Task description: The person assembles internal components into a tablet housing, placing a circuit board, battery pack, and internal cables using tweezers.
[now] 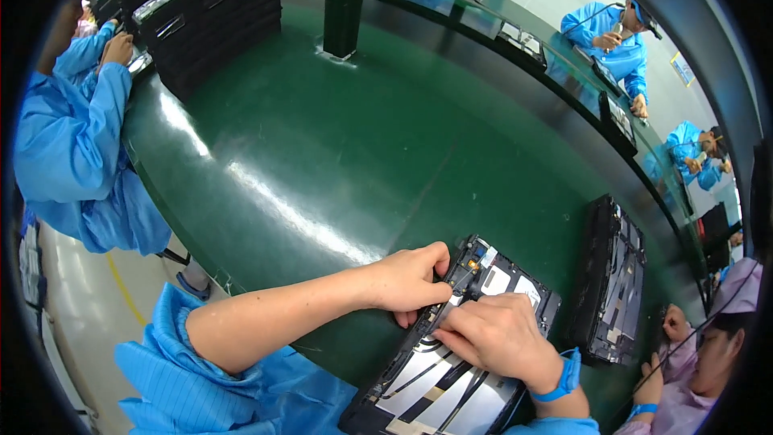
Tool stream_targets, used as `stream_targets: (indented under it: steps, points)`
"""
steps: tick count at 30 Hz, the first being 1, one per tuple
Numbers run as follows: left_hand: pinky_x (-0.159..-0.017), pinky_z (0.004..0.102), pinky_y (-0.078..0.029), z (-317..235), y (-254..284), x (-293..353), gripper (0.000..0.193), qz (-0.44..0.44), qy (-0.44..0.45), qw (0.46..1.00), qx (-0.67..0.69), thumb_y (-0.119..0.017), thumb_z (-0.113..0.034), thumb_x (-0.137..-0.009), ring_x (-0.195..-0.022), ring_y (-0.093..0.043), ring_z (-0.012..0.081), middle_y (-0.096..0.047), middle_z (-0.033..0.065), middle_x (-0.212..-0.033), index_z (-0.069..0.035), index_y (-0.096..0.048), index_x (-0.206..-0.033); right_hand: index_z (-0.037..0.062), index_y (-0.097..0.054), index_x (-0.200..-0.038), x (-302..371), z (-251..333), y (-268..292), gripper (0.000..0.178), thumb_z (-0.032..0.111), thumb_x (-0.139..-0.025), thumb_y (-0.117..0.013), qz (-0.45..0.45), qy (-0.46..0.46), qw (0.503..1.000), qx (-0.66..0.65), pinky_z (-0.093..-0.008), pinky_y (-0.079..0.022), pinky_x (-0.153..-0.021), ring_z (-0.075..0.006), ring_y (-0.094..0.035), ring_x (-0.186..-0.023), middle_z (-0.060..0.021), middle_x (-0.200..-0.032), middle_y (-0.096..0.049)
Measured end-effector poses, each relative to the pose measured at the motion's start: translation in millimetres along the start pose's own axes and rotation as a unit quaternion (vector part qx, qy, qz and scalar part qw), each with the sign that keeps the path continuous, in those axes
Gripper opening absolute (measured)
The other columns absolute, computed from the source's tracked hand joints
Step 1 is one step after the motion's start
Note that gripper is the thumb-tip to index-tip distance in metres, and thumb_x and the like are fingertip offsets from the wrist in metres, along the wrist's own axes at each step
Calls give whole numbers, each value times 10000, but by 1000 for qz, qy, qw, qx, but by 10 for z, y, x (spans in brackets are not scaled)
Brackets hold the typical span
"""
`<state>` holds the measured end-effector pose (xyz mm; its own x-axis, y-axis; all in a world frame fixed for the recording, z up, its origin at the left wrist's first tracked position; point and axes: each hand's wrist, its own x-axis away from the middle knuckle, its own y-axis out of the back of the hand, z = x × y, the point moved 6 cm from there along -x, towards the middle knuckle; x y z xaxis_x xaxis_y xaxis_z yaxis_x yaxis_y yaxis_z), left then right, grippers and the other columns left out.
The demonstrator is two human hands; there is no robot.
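Here, the open device (425,379) lies at an angle on the green table (346,129), below both hands. The left hand (409,279) bends its fingers at the device's left edge; I cannot tell whether they pinch anything. The right hand (501,337), a blue strap (570,374) at its wrist, holds thumb and forefinger close together over the device, their grip hidden. Rightward stands a black stack (608,282).

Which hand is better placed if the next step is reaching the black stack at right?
Right, likely. The right hand is over the open device, nearer the black stack. The left hand is at the device's left edge, with the right between it and the stack.
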<state>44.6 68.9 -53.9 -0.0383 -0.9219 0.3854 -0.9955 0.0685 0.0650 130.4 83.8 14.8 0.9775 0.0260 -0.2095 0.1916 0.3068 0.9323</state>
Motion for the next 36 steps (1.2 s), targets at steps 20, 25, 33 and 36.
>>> stream_targets:
  steps: [20, 25, 33, 36]
  points:
    - [-393, 248, -460, 22, -2, 25, 288, 31, 51, 998, 10, -484, -131, -733, -478, -526, 145, -489, 99, -667, -4, -319, -931, 56, -444, -646, -26, -285, 49, 193, 163, -629, -604, 36, -59, 986, 155, -329, -394, -471, -250, -498, -519, -82, -591, -504]
    - [-392, 248, -460, -10, 30, 30, 304, 20, 60, 998, 4, -494, -151, -725, -486, -532, 152, -503, 113, -678, 3, -323, -922, 44, -480, -763, 46, -460, 225, 199, 107, -634, -617, -22, -188, 982, -8, -295, -395, -482, -215, -504, -539, -86, -635, -509]
    - [-388, 246, -458, 8, 37, 7, 304, 20, 54, 998, 7, -488, -155, -729, -478, -529, 150, -508, 112, -689, 7, -325, -929, 48, -513, -831, -134, -591, -7, 181, 159, -697, -562, 77, -235, 953, -175, -308, -396, -492, -260, -539, -543, -122, -595, -540]
    - [-385, 244, -456, 18, 37, 20, 301, 16, 57, 998, 8, -485, -157, -732, -477, -528, 147, -508, 107, -682, 7, -329, -930, 26, -535, -754, -118, -605, -45, 157, 167, -690, -558, 81, -242, 950, -178, -304, -402, -491, -252, -543, -536, -121, -574, -537]
